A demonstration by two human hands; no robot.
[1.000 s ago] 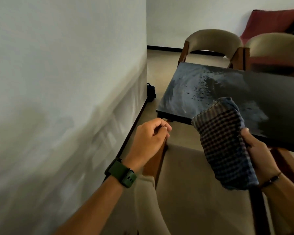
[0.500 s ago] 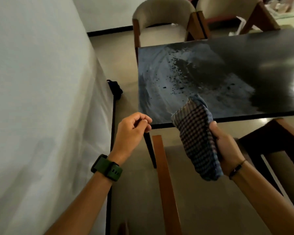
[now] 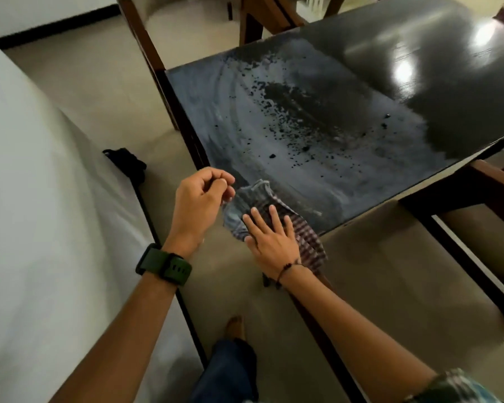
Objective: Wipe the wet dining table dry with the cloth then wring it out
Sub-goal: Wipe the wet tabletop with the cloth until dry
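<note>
One cloth [image 3: 274, 225] — two hands

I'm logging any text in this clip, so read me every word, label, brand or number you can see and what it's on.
None can be read.
The watch on the left wrist shows only its green strap, no face.
The table, cloth and chairs show no lettering.

Cushioned chair [image 3: 146, 13], dark bag [image 3: 128, 164] by wall [image 3: 41, 199]
</note>
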